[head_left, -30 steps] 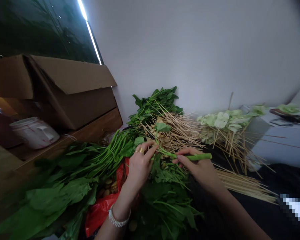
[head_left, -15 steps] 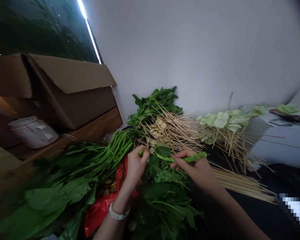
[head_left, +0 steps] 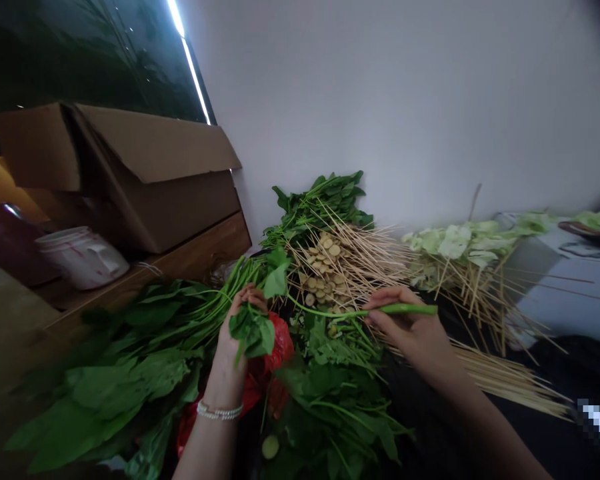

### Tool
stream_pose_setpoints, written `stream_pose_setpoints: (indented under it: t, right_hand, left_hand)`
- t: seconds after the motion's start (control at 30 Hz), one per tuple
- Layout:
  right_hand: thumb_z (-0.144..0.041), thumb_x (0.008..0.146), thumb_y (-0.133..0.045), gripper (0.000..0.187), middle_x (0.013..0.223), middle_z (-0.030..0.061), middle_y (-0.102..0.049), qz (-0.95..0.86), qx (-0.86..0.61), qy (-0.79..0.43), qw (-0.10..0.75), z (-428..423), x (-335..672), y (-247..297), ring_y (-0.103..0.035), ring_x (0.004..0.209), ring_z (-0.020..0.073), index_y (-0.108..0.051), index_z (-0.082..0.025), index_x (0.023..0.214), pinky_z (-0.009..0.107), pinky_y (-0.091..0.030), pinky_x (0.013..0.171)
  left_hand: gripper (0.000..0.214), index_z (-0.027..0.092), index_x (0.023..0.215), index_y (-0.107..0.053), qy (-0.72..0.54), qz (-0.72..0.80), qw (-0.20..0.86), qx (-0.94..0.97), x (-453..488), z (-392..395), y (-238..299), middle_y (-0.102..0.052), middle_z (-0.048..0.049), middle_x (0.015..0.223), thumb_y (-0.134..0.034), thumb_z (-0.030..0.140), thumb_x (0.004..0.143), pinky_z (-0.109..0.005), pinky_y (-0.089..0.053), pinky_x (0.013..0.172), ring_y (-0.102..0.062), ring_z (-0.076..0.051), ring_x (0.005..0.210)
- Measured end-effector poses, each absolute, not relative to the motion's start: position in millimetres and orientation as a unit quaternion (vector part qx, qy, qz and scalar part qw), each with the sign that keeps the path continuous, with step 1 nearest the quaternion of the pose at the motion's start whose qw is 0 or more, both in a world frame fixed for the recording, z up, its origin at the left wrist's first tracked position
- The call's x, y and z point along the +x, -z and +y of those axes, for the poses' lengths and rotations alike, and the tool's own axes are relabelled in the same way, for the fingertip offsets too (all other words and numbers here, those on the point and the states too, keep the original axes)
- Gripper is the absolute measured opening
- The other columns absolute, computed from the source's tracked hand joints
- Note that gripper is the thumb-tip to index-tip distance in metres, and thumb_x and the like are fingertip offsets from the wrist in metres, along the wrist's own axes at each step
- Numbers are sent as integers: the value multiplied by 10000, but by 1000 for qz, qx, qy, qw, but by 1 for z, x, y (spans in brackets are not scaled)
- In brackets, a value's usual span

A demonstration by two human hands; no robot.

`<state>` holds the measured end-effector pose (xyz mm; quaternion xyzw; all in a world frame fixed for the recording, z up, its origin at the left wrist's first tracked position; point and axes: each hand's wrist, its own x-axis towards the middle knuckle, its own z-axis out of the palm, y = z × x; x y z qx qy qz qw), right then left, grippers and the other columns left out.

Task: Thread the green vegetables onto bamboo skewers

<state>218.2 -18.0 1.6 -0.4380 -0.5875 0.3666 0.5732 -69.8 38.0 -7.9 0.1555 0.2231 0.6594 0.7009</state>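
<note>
Stem (head_left: 405,309) pinched in right hand (head_left: 413,333), leaves (head_left: 254,331) clutched in left hand (head_left: 230,350) nearby.

No words, numbers or brand names are showing clearly enough to read. The white bucket (head_left: 83,257) on the shelf at the left is carrying some red marks on its side, but they are looking too blurred to tell as letters or digits.

A box (head_left: 155,173) is set far left, a bucket (head_left: 83,257) before it. Greens (head_left: 125,367) are spread below both, left of the left hand (head_left: 229,353) and its leaves (head_left: 254,331). Skewers (head_left: 353,263) are piled behind the stem (head_left: 405,309) in the right hand (head_left: 416,338); sticks (head_left: 500,380) are laid to its right.
</note>
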Motion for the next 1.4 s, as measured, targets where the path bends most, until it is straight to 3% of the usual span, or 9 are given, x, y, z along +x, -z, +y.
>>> stream_pose_setpoints:
  t: [0.1, 0.23, 0.33, 0.43, 0.63, 0.97, 1.07, 1.2, 1.4]
  right_hand:
    - [-338, 786, -693, 218, 881, 31, -670, -583, -434, -366, 581, -17, 219, 1, -694, 759, 154, -583, -209, 924, 272, -598, 709]
    - [-342, 795, -686, 206, 879, 28, -648, -587, -444, -354, 577, -16, 218, 2, -682, 754, 152, -588, -205, 914, 271, -593, 701]
    - [-338, 804, -673, 188, 884, 33, -643, -602, -451, -338, 566, -17, 217, 3, -673, 764, 156, -596, -201, 907, 275, -585, 700]
    - [-332, 814, -660, 163, 881, 32, -640, -620, -451, -318, 558, -19, 217, 2, -663, 774, 159, -598, -204, 894, 280, -573, 707]
    - [-329, 828, -648, 149, 894, 33, -652, -630, -455, -298, 554, -22, 222, -1, -648, 791, 162, -591, -213, 903, 287, -553, 723]
    - [-380, 823, -662, 197, 889, 39, -645, -599, -432, -353, 575, -20, 223, -5, -660, 727, 152, -612, -194, 863, 281, -562, 679]
    - [-401, 808, -683, 224, 846, 38, -663, -581, -419, -376, 588, -18, 227, -5, -654, 684, 145, -612, -190, 837, 278, -566, 645]
    - [-393, 795, -708, 227, 779, 24, -694, -536, -412, -405, 616, -12, 236, -4, -656, 655, 143, -605, -201, 861, 274, -566, 623]
    - [-456, 727, -752, 320, 612, 17, -676, -507, -429, -437, 607, -7, 232, 2, -623, 528, 147, -614, -185, 827, 266, -519, 498]
  left_hand:
    - [225, 166, 743, -514, -681, 155, 696, 169, -79, 36, 2, -377, 83, 505, -433, 104, 944, -57, -334, 382, -380, -20, 377]
    - [219, 161, 827, -614, -710, 211, 575, 347, -77, 25, -9, -326, 101, 499, -581, 365, 897, -99, -263, 326, -253, -26, 345]
    - [177, 208, 942, -701, -653, 340, 333, 589, -60, 14, -12, -480, 55, 625, -713, 313, 801, -135, -380, 471, -439, -52, 496]
    - [295, 267, 1123, -698, -464, 408, 105, 779, -42, 11, -6, -587, -12, 845, -670, 205, 835, -222, -451, 697, -573, -128, 761]
    - [293, 259, 1178, -671, -283, 453, -41, 845, -34, 23, 14, -609, -54, 944, -565, 226, 906, -249, -463, 663, -613, -154, 751]
    - [139, 172, 838, -678, -377, 437, 60, 815, -24, 22, 23, -590, -30, 795, -543, 143, 821, -250, -456, 703, -580, -146, 729]
    - [97, 164, 711, -644, -507, 464, 227, 690, -29, 31, 22, -542, 7, 646, -561, 177, 760, -202, -425, 563, -523, -116, 601]
    - [102, 159, 683, -572, -627, 432, 501, 410, -50, 43, 9, -346, 91, 490, -610, 242, 728, -129, -209, 341, -288, -42, 373]
    - [100, 202, 704, -560, -635, 361, 584, 353, -61, 10, -4, -530, 17, 629, -636, 159, 754, -197, -449, 475, -526, -113, 533]
